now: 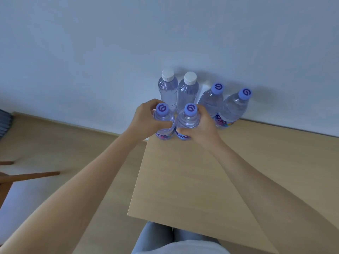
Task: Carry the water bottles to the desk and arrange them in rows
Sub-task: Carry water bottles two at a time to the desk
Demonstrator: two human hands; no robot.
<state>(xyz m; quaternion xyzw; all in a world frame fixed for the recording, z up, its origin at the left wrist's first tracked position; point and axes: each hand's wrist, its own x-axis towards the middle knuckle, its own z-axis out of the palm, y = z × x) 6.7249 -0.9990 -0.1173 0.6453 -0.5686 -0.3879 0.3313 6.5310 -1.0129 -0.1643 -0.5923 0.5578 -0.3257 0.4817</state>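
Purple-capped bottles, one in each hand, are being set down at the bench's [192,180] far left corner: the left hand [145,120] has its fingers wrapped round the left bottle [163,119], the right hand [203,125] clamps the right bottle [188,118]. Behind them four bottles already stand in a row against the wall [110,43], two white-capped [168,88], two purple-capped [233,107]. Placing looks nearly done; next, I'd say, both grips let go cleanly, leaving the pair upright as a second row.
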